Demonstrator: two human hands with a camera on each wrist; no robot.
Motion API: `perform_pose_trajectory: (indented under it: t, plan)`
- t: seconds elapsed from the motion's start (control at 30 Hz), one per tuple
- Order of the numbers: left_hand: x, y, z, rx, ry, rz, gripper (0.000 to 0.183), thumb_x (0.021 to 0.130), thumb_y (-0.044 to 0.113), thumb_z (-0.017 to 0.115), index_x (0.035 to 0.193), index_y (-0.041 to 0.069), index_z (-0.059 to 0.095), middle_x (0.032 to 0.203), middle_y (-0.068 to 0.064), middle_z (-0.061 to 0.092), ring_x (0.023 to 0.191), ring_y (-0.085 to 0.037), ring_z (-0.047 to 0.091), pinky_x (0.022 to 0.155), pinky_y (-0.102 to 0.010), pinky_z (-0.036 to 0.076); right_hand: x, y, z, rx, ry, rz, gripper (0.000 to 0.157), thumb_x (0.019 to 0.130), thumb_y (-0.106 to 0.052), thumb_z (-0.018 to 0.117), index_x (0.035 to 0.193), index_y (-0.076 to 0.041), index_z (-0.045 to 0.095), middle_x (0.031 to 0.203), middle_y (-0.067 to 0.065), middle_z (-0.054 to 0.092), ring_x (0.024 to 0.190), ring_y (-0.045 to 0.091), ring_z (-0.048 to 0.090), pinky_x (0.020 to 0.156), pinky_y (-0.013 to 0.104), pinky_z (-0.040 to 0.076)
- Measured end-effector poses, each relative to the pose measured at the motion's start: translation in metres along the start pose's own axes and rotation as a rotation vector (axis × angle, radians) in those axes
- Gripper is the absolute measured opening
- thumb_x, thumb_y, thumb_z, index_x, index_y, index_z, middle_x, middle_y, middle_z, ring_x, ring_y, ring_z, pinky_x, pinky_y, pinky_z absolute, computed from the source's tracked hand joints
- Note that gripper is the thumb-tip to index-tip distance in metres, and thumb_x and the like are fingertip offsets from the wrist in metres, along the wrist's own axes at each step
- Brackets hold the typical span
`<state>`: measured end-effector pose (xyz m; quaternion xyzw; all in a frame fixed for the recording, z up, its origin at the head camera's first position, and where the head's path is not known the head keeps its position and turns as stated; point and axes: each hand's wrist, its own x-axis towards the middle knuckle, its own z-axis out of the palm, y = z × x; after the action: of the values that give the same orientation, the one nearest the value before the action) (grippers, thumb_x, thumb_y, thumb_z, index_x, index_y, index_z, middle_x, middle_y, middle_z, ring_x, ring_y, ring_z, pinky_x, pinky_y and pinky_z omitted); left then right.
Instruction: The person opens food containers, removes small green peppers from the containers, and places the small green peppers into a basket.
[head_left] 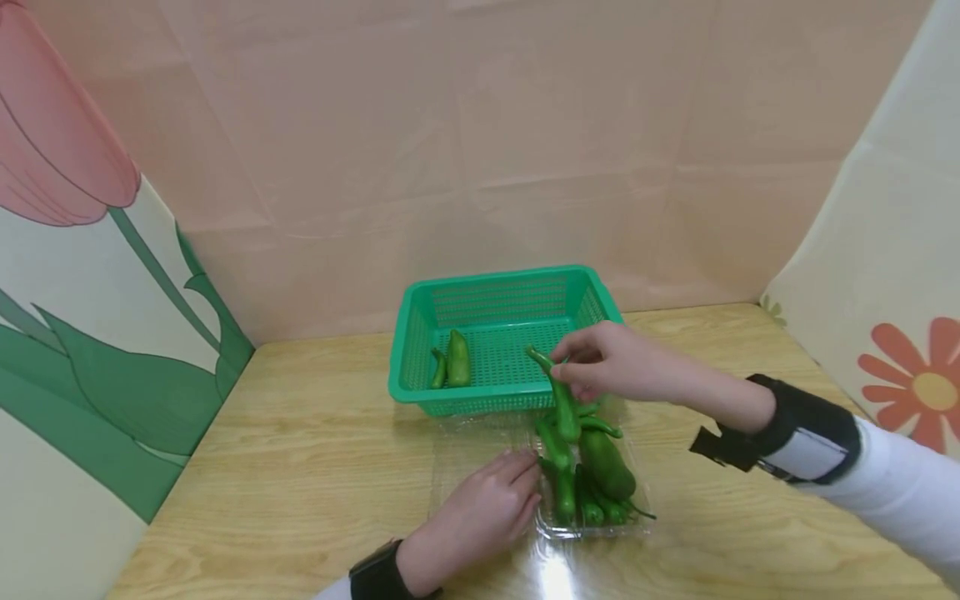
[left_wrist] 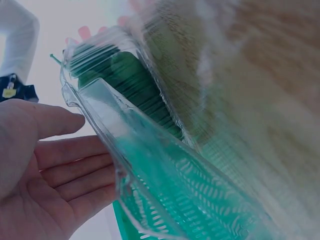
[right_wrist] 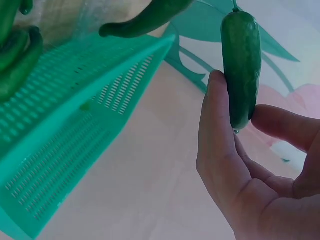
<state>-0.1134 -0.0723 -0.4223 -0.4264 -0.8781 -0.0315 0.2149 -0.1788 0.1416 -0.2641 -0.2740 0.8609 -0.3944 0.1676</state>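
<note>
Over the near edge of the green basket (head_left: 401, 342), my right hand (head_left: 618, 362) pinches a green pepper (right_wrist: 242, 70) between thumb and fingertips. Below it, a clear plastic box (head_left: 558, 533) contains several green peppers (head_left: 607, 467) of different sizes, some slender, one thick. My left hand (head_left: 487, 500) is at the box's left side. In the left wrist view its fingers (left_wrist: 85, 170) are nearly straight, with the fingertips and thumb right at the box's clear edge. Two green peppers, one thick (head_left: 458, 360) and one small and thin (head_left: 438, 368), lie in the basket's left part.
The box's clear lid (head_left: 457, 442) lies folded open to the left on the wooden table (head_left: 300, 467). A pink cloth (head_left: 450, 167) hangs close behind the basket. Printed panels with a tulip (head_left: 67, 125) and a red flower (head_left: 930, 387) flank the table.
</note>
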Motion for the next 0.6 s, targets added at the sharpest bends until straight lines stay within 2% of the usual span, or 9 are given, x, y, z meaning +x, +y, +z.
perform_pose_trajectory:
  t: [0.4, 0.6]
  plan:
    - [0.001, 0.000, 0.003, 0.007, 0.021, 0.006, 0.024, 0.090, 0.026, 0.062, 0.105, 0.008, 0.066, 0.117, -0.008, 0.065, 0.111, -0.018, 0.062, 0.101, -0.031, 0.049, 0.010, -0.020, -0.013, -0.023, 0.043, -0.002, 0.030, 0.094, -0.015, 0.056, 0.115, 0.006, 0.060, 0.087, 0.008, 0.070, 0.072, 0.015, 0.064, 0.066, 0.027, 0.060]
    - [0.001, 0.001, 0.001, 0.001, 0.018, 0.004, 0.024, 0.090, 0.025, 0.061, 0.106, 0.007, 0.067, 0.116, -0.007, 0.065, 0.111, -0.017, 0.061, 0.101, -0.031, 0.050, 0.019, -0.029, -0.020, -0.050, 0.050, -0.004, 0.031, 0.094, -0.014, 0.055, 0.116, 0.007, 0.059, 0.093, 0.011, 0.070, 0.074, 0.016, 0.065, 0.069, 0.029, 0.061]
